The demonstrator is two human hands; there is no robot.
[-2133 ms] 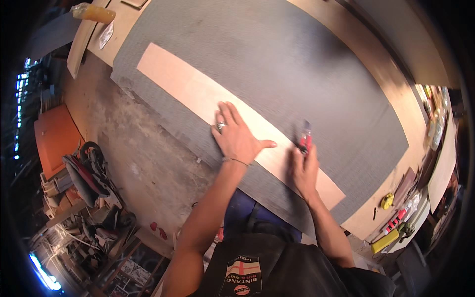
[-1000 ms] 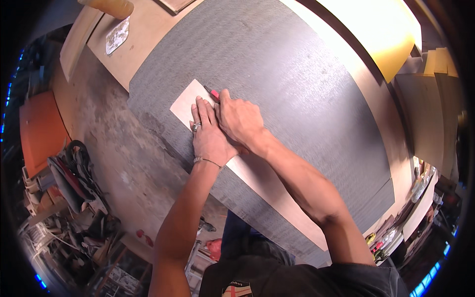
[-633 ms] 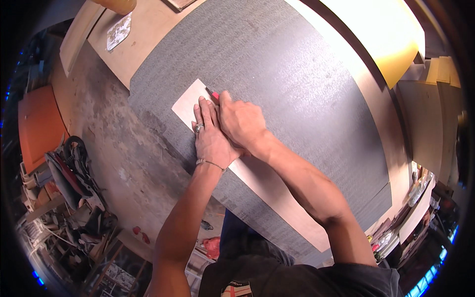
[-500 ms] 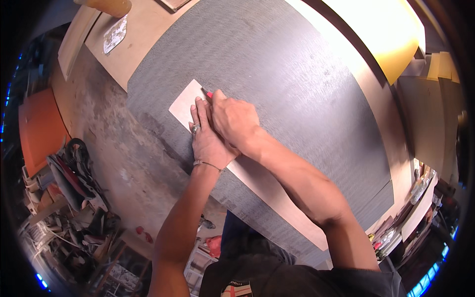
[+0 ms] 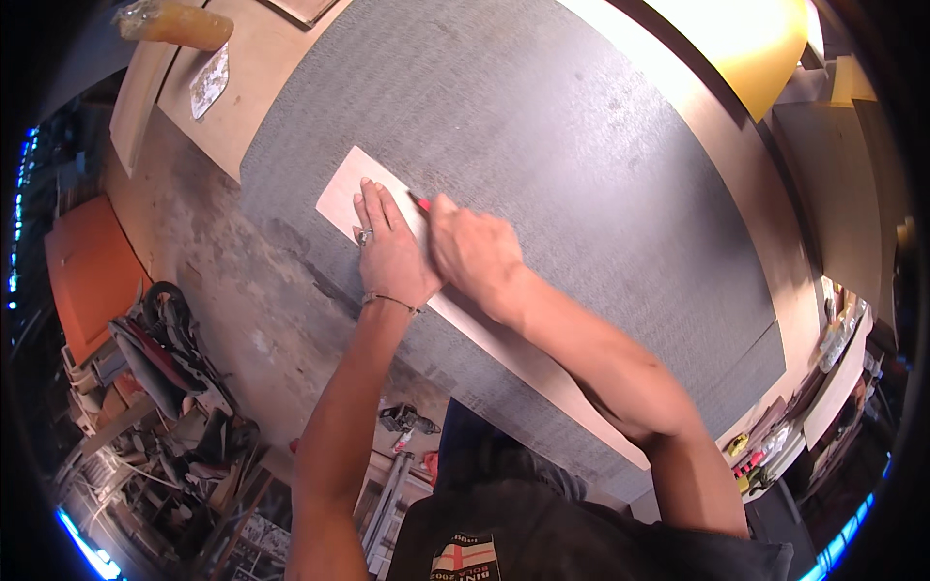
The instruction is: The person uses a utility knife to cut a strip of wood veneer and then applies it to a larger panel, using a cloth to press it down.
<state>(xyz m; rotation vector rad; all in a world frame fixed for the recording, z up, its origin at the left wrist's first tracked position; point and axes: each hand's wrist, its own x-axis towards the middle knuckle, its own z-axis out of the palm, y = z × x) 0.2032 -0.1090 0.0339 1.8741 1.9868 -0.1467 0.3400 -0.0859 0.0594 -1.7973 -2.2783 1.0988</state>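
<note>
A long pale wooden strip (image 5: pixel 338 197) lies slantwise on a large dark grey, finely grained sheet (image 5: pixel 542 126). My left hand (image 5: pixel 392 254) rests flat on the strip near its far end, fingers stretched out. Beside it, my right hand (image 5: pixel 475 247) is closed around a slim red tool (image 5: pixel 423 203) with a dark, blade-like tip. That tip meets the strip's right edge, just right of my left fingertips. Most of the tool's body is hidden in my fist. My right forearm passes over the sheet and partly covers the strip's near part.
At the far left, a roll of amber tape or film (image 5: pixel 184 26) and a whitish flat piece (image 5: pixel 209 83) lie on pale board. A yellow sheet (image 5: pixel 741 48) is at the far right. An orange panel (image 5: pixel 97 276) and piled scraps (image 5: pixel 184 387) stand left, by the stained floor (image 5: pixel 232 290).
My right hand has slid the red tool a little nearer to me along the strip's edge. My left hand keeps its place on the strip. The whole view has shifted slightly.
</note>
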